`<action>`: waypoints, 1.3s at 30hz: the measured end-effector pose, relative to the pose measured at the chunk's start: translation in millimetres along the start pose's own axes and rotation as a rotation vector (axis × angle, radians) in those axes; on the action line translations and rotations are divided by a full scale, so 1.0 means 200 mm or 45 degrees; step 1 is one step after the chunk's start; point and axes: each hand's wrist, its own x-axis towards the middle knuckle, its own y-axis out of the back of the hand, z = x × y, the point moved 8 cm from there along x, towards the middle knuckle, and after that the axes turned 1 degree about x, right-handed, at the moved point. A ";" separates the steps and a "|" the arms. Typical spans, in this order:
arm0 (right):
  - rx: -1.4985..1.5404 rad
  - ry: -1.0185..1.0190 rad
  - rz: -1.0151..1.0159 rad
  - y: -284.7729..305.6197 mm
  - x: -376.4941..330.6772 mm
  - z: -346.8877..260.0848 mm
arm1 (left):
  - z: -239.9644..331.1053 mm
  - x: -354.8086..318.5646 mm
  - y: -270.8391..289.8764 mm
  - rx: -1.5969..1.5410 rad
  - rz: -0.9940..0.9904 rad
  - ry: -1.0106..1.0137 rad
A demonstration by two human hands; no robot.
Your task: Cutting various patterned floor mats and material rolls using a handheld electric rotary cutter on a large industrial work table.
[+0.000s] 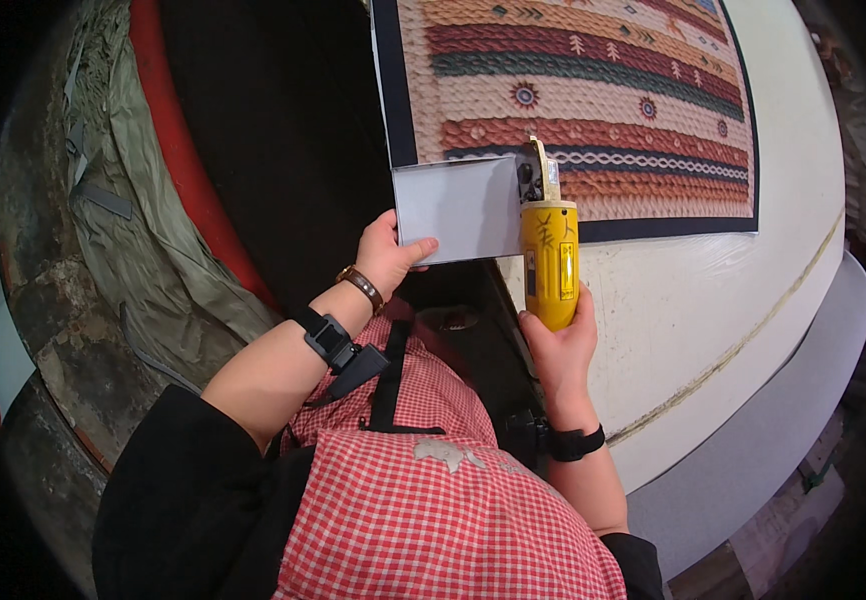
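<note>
My left hand pinches the lower left corner of a folded-over flap of a patterned rug, showing its pale grey backing. The rug has red, green and cream woven bands and a dark border, and lies on a white table. My right hand grips the body of a yellow handheld power tool. The tool's head rests at the right edge of the flap, on the rug's lower border.
The table's curved edge runs down the right side with a grey band below it. Left of me lie olive fabric and a red strip on a dark floor. I wear a red checked apron.
</note>
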 end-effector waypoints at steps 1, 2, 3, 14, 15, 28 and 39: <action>0.010 0.005 -0.001 0.00 0.00 0.00 | 0.00 0.00 0.00 0.009 0.001 0.003; 0.019 0.010 -0.001 0.00 0.01 0.00 | 0.00 0.00 0.00 0.018 0.001 0.006; 0.019 0.009 0.004 0.00 0.01 0.01 | 0.00 0.00 -0.01 0.019 -0.004 0.006; 0.911 -0.543 -0.315 0.22 -0.39 0.46 | 0.19 0.18 0.12 0.189 0.118 0.010; 0.917 -0.550 -0.234 0.26 -0.44 0.49 | 0.23 0.21 0.14 0.257 0.180 -0.075; 1.398 -0.481 0.466 0.61 -0.30 1.08 | 0.46 0.35 0.12 0.512 0.209 0.051; -0.041 -0.593 1.053 0.77 -0.28 0.98 | 0.40 0.29 0.01 -0.204 -0.078 0.417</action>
